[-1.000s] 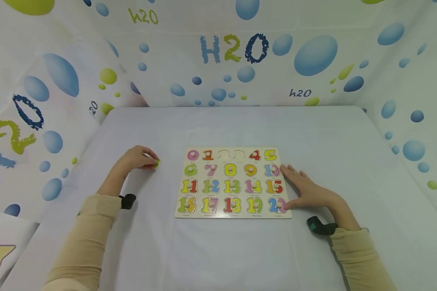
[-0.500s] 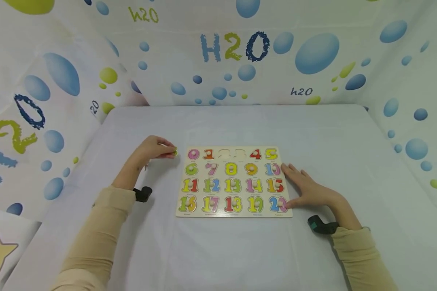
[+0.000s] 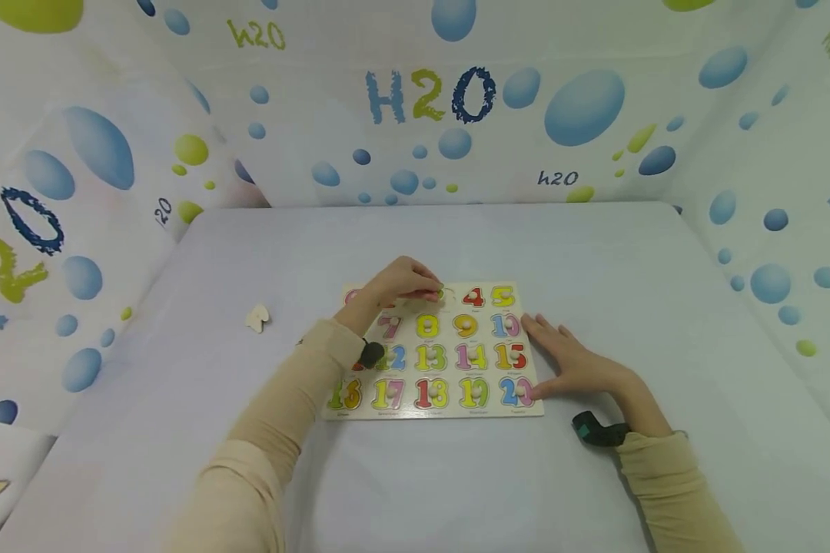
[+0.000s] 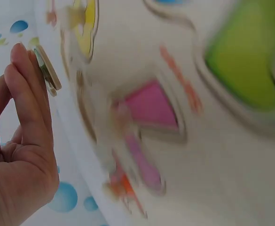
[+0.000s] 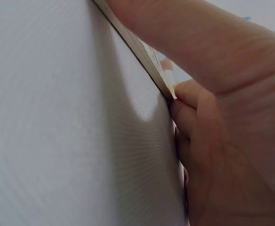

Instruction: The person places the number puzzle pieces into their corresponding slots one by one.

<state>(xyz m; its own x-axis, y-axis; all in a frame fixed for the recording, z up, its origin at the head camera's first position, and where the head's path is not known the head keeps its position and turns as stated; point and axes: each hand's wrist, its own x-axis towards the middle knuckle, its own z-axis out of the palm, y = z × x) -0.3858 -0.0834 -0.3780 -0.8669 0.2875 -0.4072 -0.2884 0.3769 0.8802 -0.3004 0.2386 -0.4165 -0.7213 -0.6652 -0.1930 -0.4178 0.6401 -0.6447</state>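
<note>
A wooden number puzzle board (image 3: 446, 330) lies flat on the white table, with coloured knobbed number pieces in its recesses. My left hand (image 3: 404, 280) is over its top row, pinching a small green number puzzle piece (image 3: 440, 293) by the recesses between 1 and 4. In the left wrist view this piece (image 4: 48, 70) is edge-on at the fingertips, just off the board; its digit cannot be read. My right hand (image 3: 577, 361) rests at the board's right edge, fingers spread and fairly straight, thumb near the 20. The left hand and forearm cover part of the board's left side.
A pale wooden piece (image 3: 257, 317), no colour showing, lies on the table left of the board. White tablecloth (image 3: 422, 476) extends around the board. A patterned curtain (image 3: 304, 100) with drops and H2O lettering stands behind and at both sides.
My left hand has carried the green puzzle piece rightward from the table to above the board's top row. The pale piece now shows at left. My right hand stays in place.
</note>
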